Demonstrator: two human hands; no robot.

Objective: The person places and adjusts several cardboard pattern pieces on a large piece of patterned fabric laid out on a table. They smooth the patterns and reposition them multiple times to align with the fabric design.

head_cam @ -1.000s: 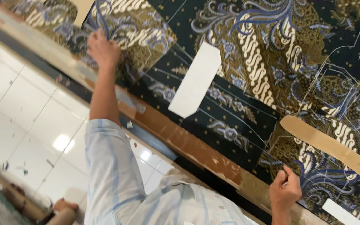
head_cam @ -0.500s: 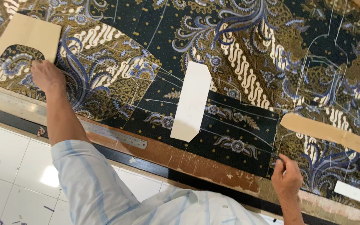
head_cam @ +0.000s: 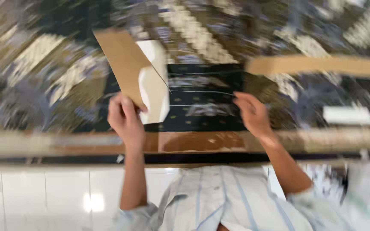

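**Head view: a brown card piece held over patterned cloth**

Head view pictures are blurred, so small things cannot be made out. 2 bare hands are seen over a dark patterned cloth [head_cam: 43, 81] spread on a table with a wooden edge [head_cam: 193, 142].

A brown card piece [head_cam: 123, 64] is gripped by the left hand [head_cam: 125, 117], with fingers closed around its lower end. The card is tilted. Its long side runs from the hand up and away to the left, and its far end points to the top left of the picture. A white paper piece [head_cam: 155, 92] is seen just behind it, standing nearly straight up and down, partly covered by the card.

The right hand [head_cam: 253, 113] is laid on the cloth, well apart from the card. Whether its fingers are open or pinched shut cannot be told.

A long tan strip [head_cam: 317, 66] is laid flat across the cloth on the right. A small white piece [head_cam: 347, 115] is seen below it.
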